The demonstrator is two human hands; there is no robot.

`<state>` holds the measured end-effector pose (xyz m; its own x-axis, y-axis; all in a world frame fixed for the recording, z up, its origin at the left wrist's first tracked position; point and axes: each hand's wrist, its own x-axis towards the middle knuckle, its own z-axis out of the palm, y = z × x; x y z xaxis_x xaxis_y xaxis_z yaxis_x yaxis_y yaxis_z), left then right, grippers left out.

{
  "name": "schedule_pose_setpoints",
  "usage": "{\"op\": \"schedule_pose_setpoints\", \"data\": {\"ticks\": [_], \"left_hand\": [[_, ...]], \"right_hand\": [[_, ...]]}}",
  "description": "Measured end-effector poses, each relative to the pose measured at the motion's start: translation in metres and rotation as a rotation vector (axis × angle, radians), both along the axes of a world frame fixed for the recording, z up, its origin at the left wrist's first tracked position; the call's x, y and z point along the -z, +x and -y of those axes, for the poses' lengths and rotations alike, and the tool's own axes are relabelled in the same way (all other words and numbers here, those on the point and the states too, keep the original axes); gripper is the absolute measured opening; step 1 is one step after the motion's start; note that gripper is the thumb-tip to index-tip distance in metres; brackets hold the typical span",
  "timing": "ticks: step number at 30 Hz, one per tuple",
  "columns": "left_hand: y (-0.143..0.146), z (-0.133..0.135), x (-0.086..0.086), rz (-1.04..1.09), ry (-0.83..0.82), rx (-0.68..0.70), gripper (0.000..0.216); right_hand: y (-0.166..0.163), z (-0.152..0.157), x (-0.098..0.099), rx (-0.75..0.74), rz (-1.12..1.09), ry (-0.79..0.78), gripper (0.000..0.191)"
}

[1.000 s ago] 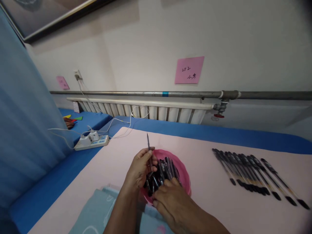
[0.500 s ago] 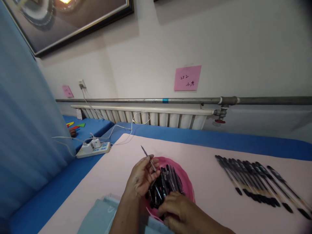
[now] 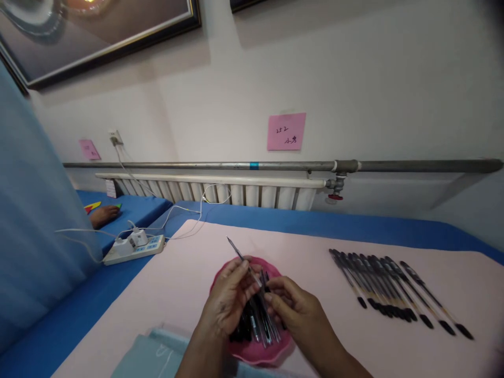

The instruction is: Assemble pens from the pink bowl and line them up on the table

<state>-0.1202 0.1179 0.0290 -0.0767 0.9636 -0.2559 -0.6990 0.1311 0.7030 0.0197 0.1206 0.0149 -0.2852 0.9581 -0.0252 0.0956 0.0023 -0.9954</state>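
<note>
My left hand pinches a slim, clear-barrelled pen, its bare tip pointing up and to the left. Close to that pen's lower end, my right hand has thumb and fingertips pressed together. Something small and dark shows at those fingertips, too hidden to name. Beneath both hands sits a round pink basket holding many clear and black pen parts. A slanted row of pens, black at both ends, lies on the pink sheet to the right.
A pink sheet covers much of the blue table. Light-blue cloth lies at the near left. A power strip with white cables stands at the left edge. Another person's hand rests on the far-left table beside coloured pieces.
My right hand has risen out of the basket to the lower end of the pen in my left hand. Another person's hand has come further into view at the left.
</note>
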Motion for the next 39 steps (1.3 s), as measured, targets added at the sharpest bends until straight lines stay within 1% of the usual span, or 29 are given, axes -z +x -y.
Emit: {"op": "schedule_pose_setpoints", "data": {"ticks": [4,10,16,22,26,33,37,39], "left_hand": [[0.003,-0.001,0.003,-0.010,-0.009,0.010,0.022],[0.004,-0.001,0.006,-0.028,0.010,0.023,0.028],[0.004,-0.002,0.008,-0.032,0.011,0.027,0.026],[0.005,-0.001,0.007,-0.052,0.004,0.022,0.024],[0.006,0.000,0.006,-0.063,0.004,0.021,0.022],[0.008,-0.001,0.006,-0.073,-0.007,0.022,0.024],[0.011,-0.001,0.007,-0.072,-0.001,0.012,0.025],[0.012,0.000,0.008,-0.075,0.004,0.010,0.025]], "right_hand": [[0.001,0.001,-0.004,0.021,-0.005,0.033,0.007],[0.003,0.001,-0.004,0.021,0.025,0.091,0.006],[0.005,0.000,-0.006,0.028,0.075,0.116,0.005],[0.004,0.002,-0.010,0.049,0.100,0.127,0.005],[0.005,0.003,-0.008,0.051,0.133,0.151,0.006],[0.006,0.001,-0.006,0.050,0.167,0.213,0.007],[0.008,0.002,-0.007,0.076,0.161,0.230,0.009],[0.008,0.001,-0.007,0.084,0.136,0.204,0.010]]}}
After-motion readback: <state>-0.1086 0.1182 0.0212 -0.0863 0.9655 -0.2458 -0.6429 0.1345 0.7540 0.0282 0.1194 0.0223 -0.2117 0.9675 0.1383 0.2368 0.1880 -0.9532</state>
